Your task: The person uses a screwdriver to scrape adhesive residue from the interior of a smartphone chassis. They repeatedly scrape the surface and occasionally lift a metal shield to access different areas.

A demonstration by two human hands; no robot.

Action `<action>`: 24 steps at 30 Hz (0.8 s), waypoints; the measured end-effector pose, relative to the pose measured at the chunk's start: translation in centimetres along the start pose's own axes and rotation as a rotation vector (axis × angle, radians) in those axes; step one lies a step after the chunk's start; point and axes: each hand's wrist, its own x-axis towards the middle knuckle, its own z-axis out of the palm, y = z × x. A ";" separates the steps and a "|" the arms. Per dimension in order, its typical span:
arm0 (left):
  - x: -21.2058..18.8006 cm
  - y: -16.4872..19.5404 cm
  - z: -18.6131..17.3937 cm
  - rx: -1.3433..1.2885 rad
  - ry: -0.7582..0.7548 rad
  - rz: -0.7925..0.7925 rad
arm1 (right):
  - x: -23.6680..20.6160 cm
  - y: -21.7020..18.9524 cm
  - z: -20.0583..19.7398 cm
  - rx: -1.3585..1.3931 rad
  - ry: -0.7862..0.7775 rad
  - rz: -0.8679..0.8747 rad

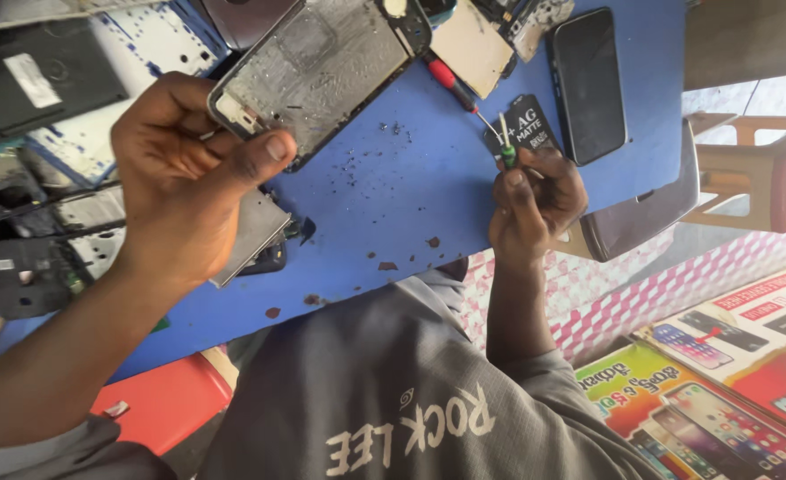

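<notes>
The left hand (184, 182) is closest to me. Its grip pinches the bottom corner of an opened phone frame (322, 67), thumb pressed on the edge, and holds the frame tilted up off the blue counter (393, 204). I think the frame could slip, because only one corner is held. If it drops, it could hit the thin grey plate (255, 236) lying under the hand.

A bit farther over, the right hand (535, 204) has its grip closed around a small green-tipped tool (506, 151), which points up. The tip looks sharp, so it could scratch the dark packet (526, 124) right behind it, or the black phone (588, 84) lying flat just beside that.

Tiny dark bits (375, 147) are scattered loose on the counter. They may roll off the edge and get lost, as I see no tray or box holding them.

Farther back lies a red-handled screwdriver (450, 82), touching the frame's edge.
</notes>
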 end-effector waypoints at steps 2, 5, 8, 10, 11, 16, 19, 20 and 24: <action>-2.2 -2.3 -2.0 0.022 -0.003 0.014 | -2.7 3.0 -2.8 0.034 0.025 -0.016; -5.7 0.1 -4.3 0.063 0.018 0.011 | -6.4 2.7 1.3 0.031 0.038 -0.013; -13.4 -0.9 0.6 0.086 -0.024 0.039 | -14.1 -1.1 -4.1 0.017 0.034 -0.030; -14.9 1.7 2.6 0.083 -0.030 0.026 | -15.4 -4.3 -3.8 -0.006 0.033 -0.031; -15.2 2.5 3.3 0.087 -0.028 0.014 | -15.7 -4.7 -4.0 0.000 0.040 -0.026; -9.8 2.2 3.5 0.338 -0.011 -0.172 | -10.5 -3.2 -2.2 0.030 0.097 -0.037; -6.0 1.5 3.2 0.120 -0.072 -0.230 | -6.8 -2.5 -1.0 0.040 0.112 -0.017; -5.0 1.5 3.2 0.135 -0.102 -0.238 | -5.7 -2.2 -0.7 0.048 0.127 -0.002; -1.5 2.9 3.4 0.427 -0.192 -0.267 | -2.5 -0.8 0.2 0.084 0.124 0.033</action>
